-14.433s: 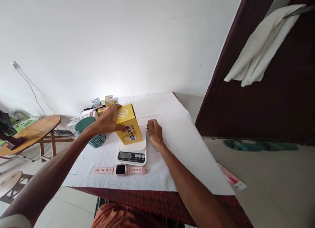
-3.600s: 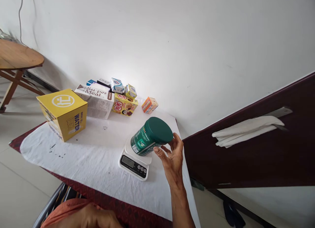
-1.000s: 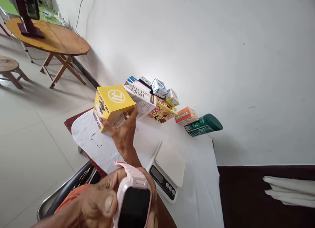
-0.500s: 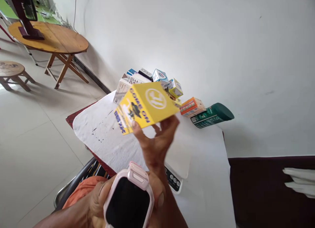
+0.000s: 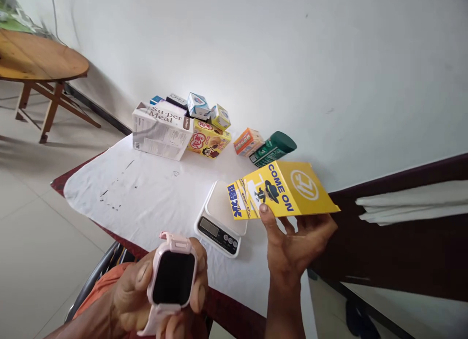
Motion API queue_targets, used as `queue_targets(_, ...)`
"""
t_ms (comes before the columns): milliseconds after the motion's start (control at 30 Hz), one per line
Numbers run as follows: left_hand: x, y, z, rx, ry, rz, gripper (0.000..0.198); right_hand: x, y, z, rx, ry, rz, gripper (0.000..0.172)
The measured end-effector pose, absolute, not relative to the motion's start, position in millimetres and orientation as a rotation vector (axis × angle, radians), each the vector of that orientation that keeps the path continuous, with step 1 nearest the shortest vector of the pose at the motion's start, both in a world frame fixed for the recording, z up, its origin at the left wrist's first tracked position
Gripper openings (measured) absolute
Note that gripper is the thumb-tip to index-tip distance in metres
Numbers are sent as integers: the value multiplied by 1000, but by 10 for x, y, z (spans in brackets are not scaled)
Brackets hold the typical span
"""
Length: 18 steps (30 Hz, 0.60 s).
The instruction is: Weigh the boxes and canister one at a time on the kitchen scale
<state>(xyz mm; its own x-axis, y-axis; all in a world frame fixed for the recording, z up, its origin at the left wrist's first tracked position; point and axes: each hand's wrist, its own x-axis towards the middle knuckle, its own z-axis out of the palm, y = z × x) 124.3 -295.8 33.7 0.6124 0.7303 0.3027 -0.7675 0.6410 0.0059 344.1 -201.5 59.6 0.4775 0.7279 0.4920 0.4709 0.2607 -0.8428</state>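
Plainly tilted, a yellow cardboard box (image 5: 281, 192) lettered COME ON overlaps a white digital scale (image 5: 219, 214) in view, contact uncertain. White tablecloth (image 5: 153, 192) spreads leftward, edged by dark-red fabric (image 5: 234, 309). The right hand (image 5: 292, 246) grips the box from below; the left hand (image 5: 133, 292) clasps a pink square-faced watch (image 5: 173, 278).

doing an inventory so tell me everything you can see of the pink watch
The pink watch has a pale, plastic-looking case around a dark, rounded rectangular screen that faces the camera, slightly tilted. Its strap shows at both ends, partly hidden. The left hand grips it, thumb on one side, fingers on the other, nearer the camera than the scale.
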Motion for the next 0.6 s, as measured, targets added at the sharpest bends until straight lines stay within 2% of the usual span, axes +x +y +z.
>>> queue_targets(300,1364,-2988,259,208,-281,885,40,3617,-2052,369,-1430,-1198,236,80)
queue_targets(600,1402,-2987,361,253,-203,820,50,3666,-2041,416,-1403,-1296,401,84)
